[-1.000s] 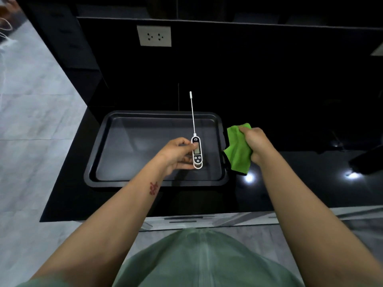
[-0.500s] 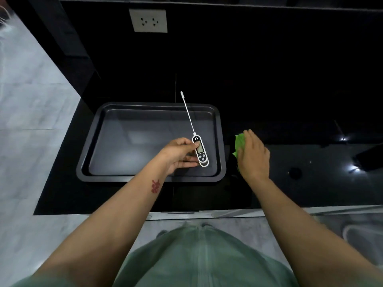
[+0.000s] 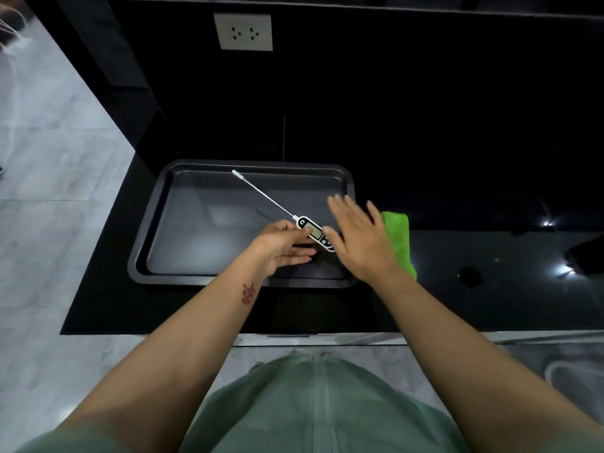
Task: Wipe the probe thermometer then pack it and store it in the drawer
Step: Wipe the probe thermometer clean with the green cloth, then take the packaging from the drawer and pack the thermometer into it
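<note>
The probe thermometer (image 3: pixel 313 232) has a white body with a small display and a long thin metal probe that points up and to the left. My left hand (image 3: pixel 283 246) grips its body over the dark baking tray (image 3: pixel 153 223). My right hand (image 3: pixel 361 238) hovers beside the thermometer's lower end with its fingers spread and nothing in it; whether it touches the thermometer I cannot tell. A green cloth (image 3: pixel 399 238) lies flat on the black counter just right of the tray, partly hidden behind my right hand.
The black glossy counter (image 3: pixel 490 282) runs to the right, with a small round dark object (image 3: pixel 469 275) on it and a dark shape at the far right edge. A white wall socket (image 3: pixel 245 31) sits on the black back wall. Grey floor lies to the left.
My right hand has let go of the green cloth, left it on the counter and moved left toward the thermometer. The thermometer's probe has tilted further to the left.
</note>
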{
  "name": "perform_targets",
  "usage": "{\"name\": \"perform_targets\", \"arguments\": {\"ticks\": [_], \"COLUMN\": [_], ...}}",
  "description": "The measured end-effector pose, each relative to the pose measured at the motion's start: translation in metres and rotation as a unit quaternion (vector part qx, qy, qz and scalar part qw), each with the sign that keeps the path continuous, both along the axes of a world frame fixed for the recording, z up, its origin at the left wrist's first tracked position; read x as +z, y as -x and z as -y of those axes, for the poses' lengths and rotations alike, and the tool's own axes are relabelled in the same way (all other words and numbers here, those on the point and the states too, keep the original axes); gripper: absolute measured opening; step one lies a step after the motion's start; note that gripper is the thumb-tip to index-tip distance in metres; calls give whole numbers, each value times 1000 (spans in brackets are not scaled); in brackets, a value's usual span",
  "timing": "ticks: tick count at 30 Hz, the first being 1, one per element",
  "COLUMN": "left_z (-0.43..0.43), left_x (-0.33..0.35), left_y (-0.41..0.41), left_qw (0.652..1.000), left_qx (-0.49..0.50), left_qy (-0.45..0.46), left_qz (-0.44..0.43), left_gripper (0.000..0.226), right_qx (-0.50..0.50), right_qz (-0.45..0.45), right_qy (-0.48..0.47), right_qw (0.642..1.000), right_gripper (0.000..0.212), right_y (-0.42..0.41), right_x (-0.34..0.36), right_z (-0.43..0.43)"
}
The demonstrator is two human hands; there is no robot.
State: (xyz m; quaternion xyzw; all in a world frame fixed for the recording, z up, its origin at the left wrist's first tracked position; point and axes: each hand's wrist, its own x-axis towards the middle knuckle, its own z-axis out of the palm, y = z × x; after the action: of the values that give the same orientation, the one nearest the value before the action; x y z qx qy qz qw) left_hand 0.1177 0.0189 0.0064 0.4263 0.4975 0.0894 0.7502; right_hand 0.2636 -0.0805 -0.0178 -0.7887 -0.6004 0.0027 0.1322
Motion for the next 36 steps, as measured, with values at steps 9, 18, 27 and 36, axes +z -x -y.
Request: {"name": "perform_targets", "arguments": {"ticks": [9, 18, 27, 36], "left_z": [-5, -12, -9, 5], "left_x": [-5, -36, -45, -46], "left_y": [21, 62, 80, 104], "left_qw": [999, 697, 672, 675], "left_qx": [15, -263, -370, -341], "left_qy": [-19, -575, -516, -543], "left_qz": [-27, -338, -382, -364], "left_gripper": [16, 54, 64, 66], "right_qx": [79, 94, 24, -69], "right_qz": [-44, -7, 13, -13], "right_qy": [90, 182, 203, 143], "right_qw": [992, 979, 979, 987], "right_gripper": [50, 53, 57, 59], "right_y": [30, 38, 52, 76], "right_x": [-10, -22, -22, -26], "right_z": [-19, -27, -19, 19]}}
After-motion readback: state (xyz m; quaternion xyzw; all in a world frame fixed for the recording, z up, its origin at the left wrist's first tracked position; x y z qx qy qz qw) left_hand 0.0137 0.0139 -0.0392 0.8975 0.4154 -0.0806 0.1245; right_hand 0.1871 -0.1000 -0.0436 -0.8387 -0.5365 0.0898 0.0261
